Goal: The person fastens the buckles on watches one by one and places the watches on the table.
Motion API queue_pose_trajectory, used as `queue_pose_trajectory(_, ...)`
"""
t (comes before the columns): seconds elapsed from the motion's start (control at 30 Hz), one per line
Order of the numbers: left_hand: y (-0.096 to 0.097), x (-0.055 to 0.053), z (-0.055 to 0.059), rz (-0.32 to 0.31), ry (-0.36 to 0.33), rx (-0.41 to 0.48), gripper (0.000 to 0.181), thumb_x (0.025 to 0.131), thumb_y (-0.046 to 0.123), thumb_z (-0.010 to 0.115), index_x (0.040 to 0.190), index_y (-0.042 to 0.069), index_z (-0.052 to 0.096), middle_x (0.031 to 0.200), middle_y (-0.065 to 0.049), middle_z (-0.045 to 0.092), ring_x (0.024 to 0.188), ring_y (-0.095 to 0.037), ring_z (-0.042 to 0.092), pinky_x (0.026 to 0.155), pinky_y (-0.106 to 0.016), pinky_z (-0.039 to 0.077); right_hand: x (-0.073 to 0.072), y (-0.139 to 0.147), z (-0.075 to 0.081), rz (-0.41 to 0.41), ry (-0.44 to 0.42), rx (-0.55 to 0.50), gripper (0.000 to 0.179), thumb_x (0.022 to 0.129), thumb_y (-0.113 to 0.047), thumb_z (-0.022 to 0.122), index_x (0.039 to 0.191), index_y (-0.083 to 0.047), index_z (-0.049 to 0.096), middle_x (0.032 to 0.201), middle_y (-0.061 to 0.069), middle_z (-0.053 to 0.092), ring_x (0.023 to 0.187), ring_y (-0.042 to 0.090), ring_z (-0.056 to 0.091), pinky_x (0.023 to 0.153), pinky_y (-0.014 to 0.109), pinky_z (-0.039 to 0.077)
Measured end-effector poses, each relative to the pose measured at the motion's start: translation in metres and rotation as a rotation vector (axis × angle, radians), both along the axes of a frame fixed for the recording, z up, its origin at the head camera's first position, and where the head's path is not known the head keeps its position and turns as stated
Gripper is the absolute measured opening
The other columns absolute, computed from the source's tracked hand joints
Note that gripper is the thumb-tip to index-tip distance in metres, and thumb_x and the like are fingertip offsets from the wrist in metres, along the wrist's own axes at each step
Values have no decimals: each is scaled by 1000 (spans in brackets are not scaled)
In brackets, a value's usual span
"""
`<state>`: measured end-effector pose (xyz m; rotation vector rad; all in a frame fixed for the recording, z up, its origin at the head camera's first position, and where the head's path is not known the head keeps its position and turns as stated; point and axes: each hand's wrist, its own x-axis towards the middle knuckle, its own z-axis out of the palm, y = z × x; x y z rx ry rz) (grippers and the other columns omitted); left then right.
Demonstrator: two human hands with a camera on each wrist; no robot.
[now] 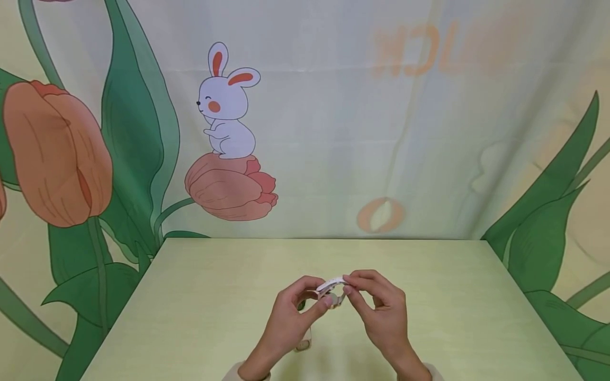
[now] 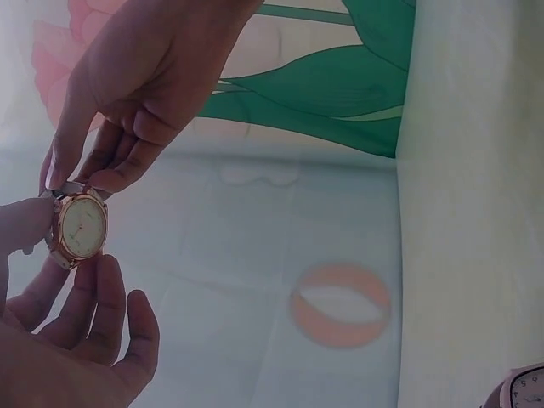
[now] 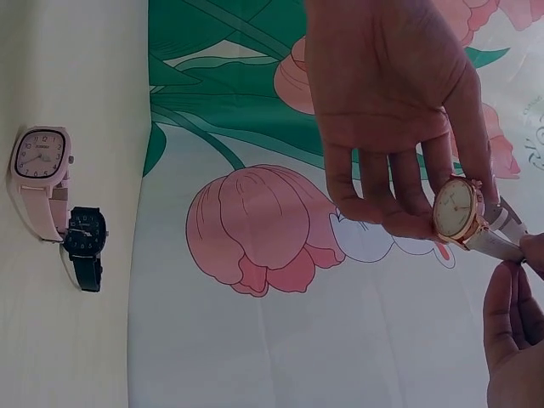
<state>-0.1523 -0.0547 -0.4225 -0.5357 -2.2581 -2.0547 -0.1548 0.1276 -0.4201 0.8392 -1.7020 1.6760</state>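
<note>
A wristwatch with a round pale dial (image 2: pixel 83 228), a rose-gold case and a whitish strap (image 3: pixel 495 246) is held up over the table. My left hand (image 1: pixel 286 320) grips it at the case, thumb on the near side and fingers behind. Thumb and fingers of my right hand (image 1: pixel 387 315) pinch the strap toward its end. In the head view the watch (image 1: pixel 332 286) is seen edge-on between both hands, its strap arched. Fingers cover part of the strap.
On the table (image 1: pixel 200 296) lie a pink square-faced watch (image 3: pixel 42 159) and a black watch (image 3: pixel 87 234), mostly behind my left hand in the head view. A curtain (image 1: pixel 324 132) printed with tulips and a rabbit hangs behind the table's far edge.
</note>
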Motion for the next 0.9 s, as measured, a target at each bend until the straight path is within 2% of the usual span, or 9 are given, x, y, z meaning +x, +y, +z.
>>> queue_pose_trajectory(0.27,3,0,2,1,30,29,21,92,18,71,112,14,67,109,-9,69,98,-13,66,90,-28,52,-1,-1,-1,23,9,-31,31,76,26,66,103,10,71,97,14,67,91,11,65,79,17,56)
queue_pose_trajectory(0.53,13,0,6,-20,27,132,19,91,14,71,108,8,67,105,-19,67,95,-14,64,80,-30,59,-2,-2,-5,40,24,-35,19,83,11,69,102,10,71,95,17,66,84,18,63,76,17,56)
queue_pose_trajectory(0.63,14,0,5,-18,19,142,16,91,13,71,105,7,67,101,-19,67,94,-14,64,78,-31,60,-2,-2,-6,37,26,-37,18,83,11,70,102,10,71,95,17,66,85,18,64,75,16,55)
queue_pose_trajectory(0.9,12,0,5,16,21,105,14,91,13,71,102,7,69,96,-10,70,93,-15,65,89,-30,53,-1,-2,-4,41,30,-54,29,77,25,65,102,11,71,96,15,67,90,12,65,77,16,55)
